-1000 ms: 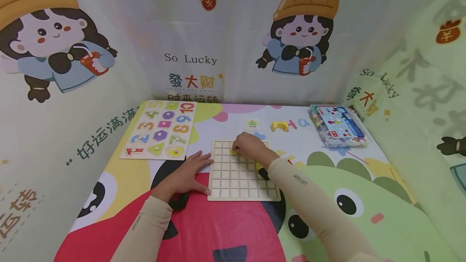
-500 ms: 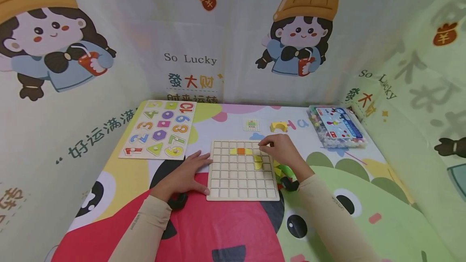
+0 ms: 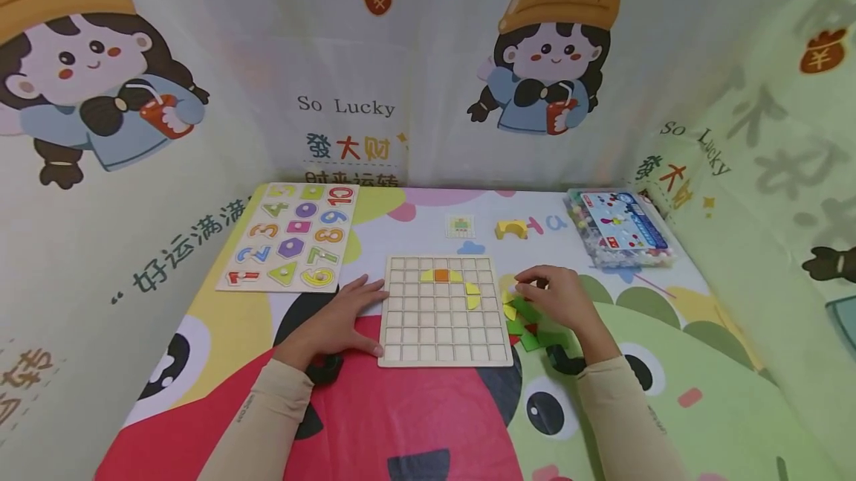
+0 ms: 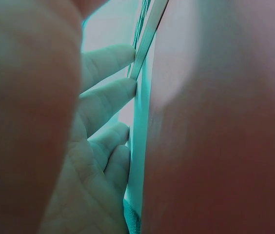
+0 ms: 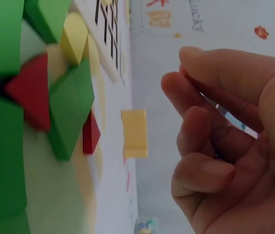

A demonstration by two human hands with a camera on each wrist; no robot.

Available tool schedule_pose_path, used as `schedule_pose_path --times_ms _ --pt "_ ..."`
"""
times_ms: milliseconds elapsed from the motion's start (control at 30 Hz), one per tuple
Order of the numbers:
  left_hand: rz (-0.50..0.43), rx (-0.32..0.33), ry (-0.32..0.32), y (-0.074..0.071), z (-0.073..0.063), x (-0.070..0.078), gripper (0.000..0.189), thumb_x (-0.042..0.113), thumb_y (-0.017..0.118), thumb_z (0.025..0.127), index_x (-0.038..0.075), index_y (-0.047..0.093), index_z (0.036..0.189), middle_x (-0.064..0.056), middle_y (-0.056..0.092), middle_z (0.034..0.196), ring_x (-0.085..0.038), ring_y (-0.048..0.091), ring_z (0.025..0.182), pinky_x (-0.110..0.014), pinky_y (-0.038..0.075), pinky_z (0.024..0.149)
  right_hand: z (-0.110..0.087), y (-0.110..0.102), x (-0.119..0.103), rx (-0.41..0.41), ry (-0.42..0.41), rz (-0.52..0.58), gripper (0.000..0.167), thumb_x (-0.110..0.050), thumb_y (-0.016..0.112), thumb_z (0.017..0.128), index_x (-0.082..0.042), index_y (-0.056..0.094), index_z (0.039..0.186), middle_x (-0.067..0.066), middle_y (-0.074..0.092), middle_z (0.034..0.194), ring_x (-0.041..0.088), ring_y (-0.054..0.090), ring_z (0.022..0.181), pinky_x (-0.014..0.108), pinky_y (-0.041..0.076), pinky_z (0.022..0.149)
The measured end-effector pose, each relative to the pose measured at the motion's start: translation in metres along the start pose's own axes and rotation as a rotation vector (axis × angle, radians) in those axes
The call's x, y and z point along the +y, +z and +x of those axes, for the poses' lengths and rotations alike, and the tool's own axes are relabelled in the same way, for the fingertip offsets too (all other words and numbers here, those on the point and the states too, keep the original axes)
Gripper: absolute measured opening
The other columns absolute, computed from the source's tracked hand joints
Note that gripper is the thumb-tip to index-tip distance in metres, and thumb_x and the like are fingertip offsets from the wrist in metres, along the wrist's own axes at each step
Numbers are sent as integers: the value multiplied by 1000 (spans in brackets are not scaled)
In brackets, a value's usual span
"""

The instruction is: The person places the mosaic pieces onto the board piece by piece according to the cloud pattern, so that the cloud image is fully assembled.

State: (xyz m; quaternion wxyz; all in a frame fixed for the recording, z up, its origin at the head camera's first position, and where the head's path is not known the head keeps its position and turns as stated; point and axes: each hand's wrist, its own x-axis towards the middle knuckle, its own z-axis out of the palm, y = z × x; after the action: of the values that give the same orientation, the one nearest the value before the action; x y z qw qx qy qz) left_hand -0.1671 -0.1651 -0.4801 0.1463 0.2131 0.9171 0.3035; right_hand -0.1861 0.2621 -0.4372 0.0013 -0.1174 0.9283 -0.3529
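A wooden grid board [image 3: 428,336] lies in front of me in the head view. In its second row an orange square piece [image 3: 441,275] sits between two yellow pieces with slanted or rounded ends. Further right on the board are two more yellow pieces [image 3: 472,295], one above the other. My left hand [image 3: 337,321] rests at the board's left edge, fingers spread and fairly straight; the left wrist view shows fingertips touching the edge. My right hand [image 3: 560,299] hovers over loose blocks right of the board. Its fingers [image 5: 196,126] are loosely bent, with nothing seen between thumb and forefinger.
Green blocks [image 3: 553,338], red and yellow ones lie in a loose pile by the board's right edge. Behind stand a small pattern card [image 3: 461,227] and a yellow arch block [image 3: 511,229]. A number puzzle [image 3: 290,239] is at left, a clear box of beads [image 3: 622,230] at right.
My right hand has let go of a yellow piece in the board's second row and moved right, over the loose blocks. The left hand stays at the board's edge.
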Motion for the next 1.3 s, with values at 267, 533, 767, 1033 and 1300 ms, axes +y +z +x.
schedule_pose_path --times_ms 267,533,767,1033,1300 --pt "-1 -5 -2 -2 0 2 103 51 94 73 23 47 160 -2 32 174 -37 12 165 -60 48 116 6 10 20 -47 -99 -120 17 -12 75 98 -8 81 113 7 75 102 16 58 80 33 51 72" --pt "-4 0 0 -1 0 3 103 50 94 73 23 46 161 -2 32 174 -37 12 165 -59 51 114 11 19 18 -168 -158 -194 31 -12 71 101 -5 74 131 8 68 98 18 56 87 35 48 75" --pt "-1 -4 4 -1 0 3 103 50 95 73 24 47 161 -2 32 174 -37 12 165 -59 50 115 10 22 19 -184 -104 -204 32 -14 70 102 -5 73 133 11 65 100 20 57 88 37 49 77" --pt "-5 -2 2 -1 -1 3 103 49 95 73 24 46 161 -2 32 174 -37 12 165 -59 51 113 10 21 15 -161 -76 -186 21 -13 74 99 -3 76 117 9 66 98 19 57 85 38 51 76" --pt "-9 -2 4 -2 -1 4 103 48 95 73 24 46 161 -3 32 174 -37 13 164 -60 51 113 8 22 9 -138 -41 -147 17 -12 77 97 -4 73 111 7 66 94 20 55 84 36 49 75"
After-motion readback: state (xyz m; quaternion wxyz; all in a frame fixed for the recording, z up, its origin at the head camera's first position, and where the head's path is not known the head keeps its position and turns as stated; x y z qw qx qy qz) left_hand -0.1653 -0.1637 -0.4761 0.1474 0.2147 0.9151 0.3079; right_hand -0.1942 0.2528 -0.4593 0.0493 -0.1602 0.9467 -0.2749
